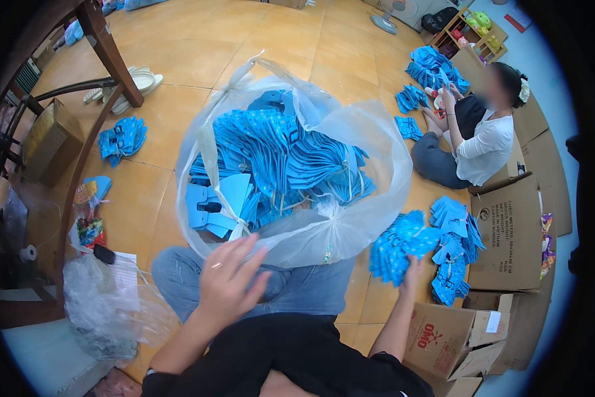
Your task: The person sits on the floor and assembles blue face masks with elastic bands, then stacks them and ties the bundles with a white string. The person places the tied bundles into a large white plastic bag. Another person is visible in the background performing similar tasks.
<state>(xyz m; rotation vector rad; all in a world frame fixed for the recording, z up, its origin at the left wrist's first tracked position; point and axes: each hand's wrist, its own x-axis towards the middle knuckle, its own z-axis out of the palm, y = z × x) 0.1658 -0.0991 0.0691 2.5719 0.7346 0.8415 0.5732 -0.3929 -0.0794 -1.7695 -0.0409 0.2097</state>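
Between my knees stands a large clear plastic bag (pixel 389 149), its mouth wide. Inside it lie several bundles of thin blue patterned pieces (pixel 254 142), fanned and tied with pale strips; their exact kind I cannot tell. My left hand (pixel 233 276) hovers over my lap at the bag's near edge, fingers spread, holding nothing. Off to the right, my right hand (pixel 411 276) grips the lower edge of a fanned bundle of blue pieces (pixel 400 246); part of its fingers is hidden behind the bundle. That bundle is outside the bag, beside its right wall.
More blue bundles (pixel 451 245) lie on the tiled floor at right, near cardboard boxes (pixel 506 231). Another blue bundle (pixel 122 139) sits at left by a wooden chair leg (pixel 105 49). A seated person (pixel 486 142) handles blue pieces at far right. Crumpled clear plastic (pixel 105 301) lies near left.
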